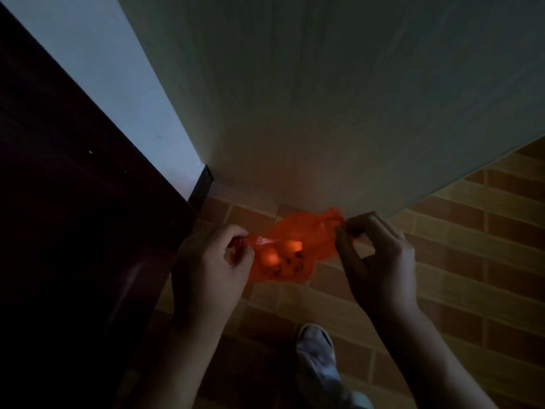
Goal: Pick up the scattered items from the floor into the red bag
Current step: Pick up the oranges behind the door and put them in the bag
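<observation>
You hold the red bag (290,249) stretched between your hands above the brick-patterned floor (460,231): left hand (211,268) pinching one edge, right hand (380,258) pinching the other. The bag is thin, translucent, glowing orange, with dark printed marks too blurred to read.

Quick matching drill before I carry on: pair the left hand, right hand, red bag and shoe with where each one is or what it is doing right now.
Things:
1. left hand
2. right hand
3. red bag
4. shoe

States:
A. stretched between both hands, above the tiled floor
B. pinches the bag's left edge
C. on the floor, near the bottom of the view
D. pinches the bag's right edge

Pairs: 1-B, 2-D, 3-A, 4-C
</observation>
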The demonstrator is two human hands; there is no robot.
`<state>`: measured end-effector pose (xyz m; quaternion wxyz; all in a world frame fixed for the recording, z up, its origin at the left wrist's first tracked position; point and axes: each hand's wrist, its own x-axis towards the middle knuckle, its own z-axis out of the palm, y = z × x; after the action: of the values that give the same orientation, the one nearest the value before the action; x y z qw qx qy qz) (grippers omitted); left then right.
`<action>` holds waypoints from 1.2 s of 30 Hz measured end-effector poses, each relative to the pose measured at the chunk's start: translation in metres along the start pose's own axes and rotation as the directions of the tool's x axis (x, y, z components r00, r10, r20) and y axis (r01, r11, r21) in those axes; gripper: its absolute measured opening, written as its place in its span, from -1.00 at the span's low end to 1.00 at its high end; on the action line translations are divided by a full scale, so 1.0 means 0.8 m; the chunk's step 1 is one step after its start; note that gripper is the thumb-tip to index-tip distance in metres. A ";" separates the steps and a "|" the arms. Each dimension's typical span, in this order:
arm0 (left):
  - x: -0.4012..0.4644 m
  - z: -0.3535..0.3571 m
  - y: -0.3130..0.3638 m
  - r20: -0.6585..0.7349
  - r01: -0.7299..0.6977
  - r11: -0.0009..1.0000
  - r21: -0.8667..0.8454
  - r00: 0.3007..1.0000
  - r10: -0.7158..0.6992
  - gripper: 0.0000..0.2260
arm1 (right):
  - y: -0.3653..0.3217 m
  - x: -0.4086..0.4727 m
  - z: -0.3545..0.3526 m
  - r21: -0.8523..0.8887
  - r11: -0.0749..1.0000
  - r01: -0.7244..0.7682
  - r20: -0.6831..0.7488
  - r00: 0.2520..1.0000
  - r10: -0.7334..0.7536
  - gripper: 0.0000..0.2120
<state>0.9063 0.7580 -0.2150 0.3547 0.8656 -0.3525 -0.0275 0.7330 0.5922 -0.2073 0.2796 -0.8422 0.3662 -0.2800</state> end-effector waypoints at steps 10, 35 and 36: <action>0.051 -0.184 0.217 0.147 0.059 0.998 -0.005 0.987 -0.058 -0.84 | -0.181 0.071 -0.216 -0.035 0.995 -0.097 0.084 0.991 0.099 -0.88; 0.119 -0.419 0.517 0.501 -0.009 0.991 -0.134 0.862 0.076 -0.86 | -0.393 0.132 -0.539 -0.194 0.968 -0.161 -0.018 0.987 0.161 -0.91; 0.120 -0.429 0.521 0.494 -0.047 0.987 -0.153 0.862 0.117 -0.89 | -0.405 0.127 -0.546 -0.197 0.965 -0.171 -0.039 0.985 0.167 -0.91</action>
<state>0.8340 0.6934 0.3247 0.3098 0.7868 -0.4663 -0.2599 0.6451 0.5839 0.3389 0.2123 -0.8285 0.4661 -0.2263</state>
